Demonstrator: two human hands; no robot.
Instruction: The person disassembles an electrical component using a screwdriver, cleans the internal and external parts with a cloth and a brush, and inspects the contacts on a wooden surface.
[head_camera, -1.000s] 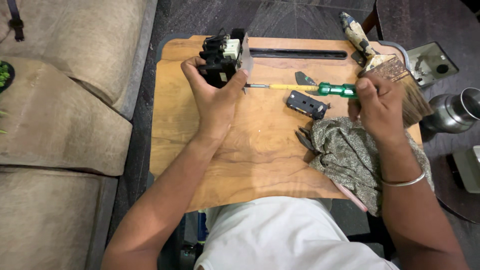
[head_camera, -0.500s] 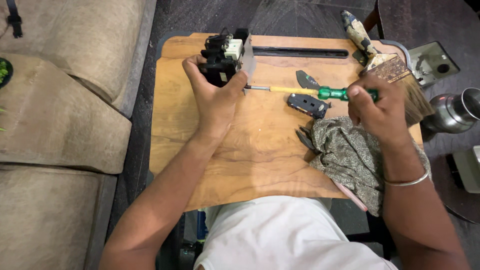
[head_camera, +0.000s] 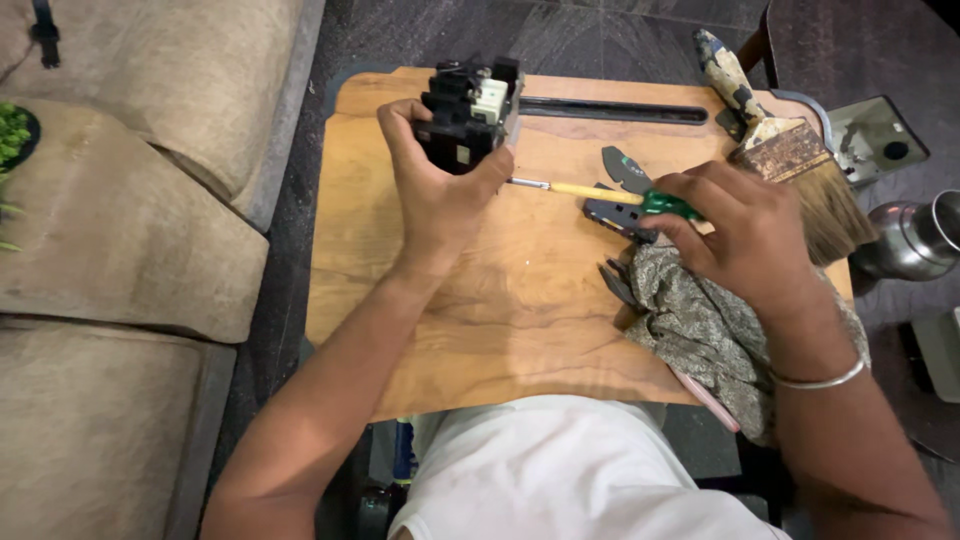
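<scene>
Wooden tray table (head_camera: 480, 330): my work surface | patterned cloth (head_camera: 710, 330) at right edge, beside paintbrush (head_camera: 790, 150) | my left hand (head_camera: 440, 190) clasps black electrical unit (head_camera: 468, 112) at table's far edge | my right hand (head_camera: 745, 235) grips green-handled screwdriver (head_camera: 600, 193), tip touching the unit.

Light warm, moderate, from above; desk (head_camera: 470, 330) evenly lit, wood grain sharp. Soft short shadows under hands and forearms. Dark floor (head_camera: 620, 35) at top underexposed, detail lost. Mild glare on steel pot (head_camera: 915, 240) at right edge. Slight wide-angle stretch toward corners. No motion blur; white shirt (head_camera: 590, 480) at bottom soft, near lens
</scene>
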